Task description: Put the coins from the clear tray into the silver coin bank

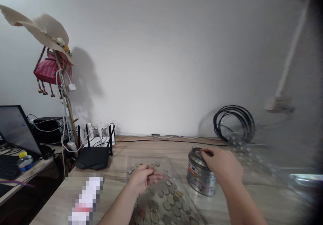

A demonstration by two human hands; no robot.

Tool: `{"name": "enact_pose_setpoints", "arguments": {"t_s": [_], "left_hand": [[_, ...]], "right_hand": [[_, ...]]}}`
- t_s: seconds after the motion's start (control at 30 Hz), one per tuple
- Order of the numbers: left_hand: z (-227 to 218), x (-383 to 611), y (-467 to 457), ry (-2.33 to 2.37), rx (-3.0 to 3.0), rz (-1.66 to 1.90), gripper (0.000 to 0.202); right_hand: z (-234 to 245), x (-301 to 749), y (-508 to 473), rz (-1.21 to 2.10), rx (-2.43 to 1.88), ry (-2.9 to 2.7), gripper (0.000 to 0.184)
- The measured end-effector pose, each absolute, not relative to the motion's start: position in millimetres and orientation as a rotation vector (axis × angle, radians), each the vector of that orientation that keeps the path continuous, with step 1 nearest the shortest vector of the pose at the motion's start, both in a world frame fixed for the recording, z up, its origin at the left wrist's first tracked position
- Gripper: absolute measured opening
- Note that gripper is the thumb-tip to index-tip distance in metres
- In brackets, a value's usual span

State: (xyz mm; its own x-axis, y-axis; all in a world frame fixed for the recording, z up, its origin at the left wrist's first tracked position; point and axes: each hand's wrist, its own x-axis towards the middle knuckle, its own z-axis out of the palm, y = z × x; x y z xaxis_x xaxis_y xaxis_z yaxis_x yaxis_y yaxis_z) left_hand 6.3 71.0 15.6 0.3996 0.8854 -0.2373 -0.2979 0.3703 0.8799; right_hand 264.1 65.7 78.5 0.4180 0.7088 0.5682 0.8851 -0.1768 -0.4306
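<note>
From my remote seat, through the head view, I have the left hand above a shallow, clear plastic tray on the pale wood-grain table. Its fingers are half unfolded and loosely bent, the thumb lying close to the index finger; I cannot tell whether anything is caught between them. Many round metal coins, mostly silver-grey with a few brassy or coppery ones, lie in the tray, thickest toward the near end and sparser at the far end.

Just beside the tray's right edge, I see a round, silvery metal tin with an orange patch and a printed pattern on its side, standing upright. The right hand is at its top, fingers drawn together and pointing down at the rim; I cannot make out whether they grip anything. From my angle the tin's inside is hidden, so its contents stay unknown to me.

Well off to the left, I find a small plastic bottle with a yellow cap and blue label, and a pink woven handbag hanging up, its inside hidden.
</note>
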Motion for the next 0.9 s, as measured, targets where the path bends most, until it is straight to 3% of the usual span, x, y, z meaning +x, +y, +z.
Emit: {"name": "enact_pose_setpoints", "arguments": {"t_s": [0.1, 0.27, 0.37, 0.6, 0.77, 0.9], "left_hand": [[13.0, 5.3, 72.5, 0.850, 0.979, 0.857, 0.019], [10.0, 5.1, 76.3, 0.835, 1.034, 0.883, 0.021], [10.1, 5.9, 76.8, 0.807, 1.020, 0.883, 0.017], [13.3, 6.1, 71.2, 0.749, 0.935, 0.770, 0.022], [15.1, 6.0, 70.6, 0.774, 0.807, 0.828, 0.042], [16.8, 7.3, 69.0, 0.783, 0.814, 0.836, 0.037]], "right_hand": [[79.0, 235.2, 64.5, -0.347, -1.754, -1.427, 0.031], [64.2, 171.8, 65.0, 0.361, -1.288, -2.032, 0.025], [53.0, 150.8, 65.3, 0.500, -1.225, -2.101, 0.021], [54.9, 162.0, 67.6, 0.364, -1.362, -1.954, 0.019], [82.3, 219.7, 59.0, -0.175, -1.818, -1.430, 0.030], [83.6, 262.7, 61.9, -0.210, -2.107, -1.281, 0.028]]}}
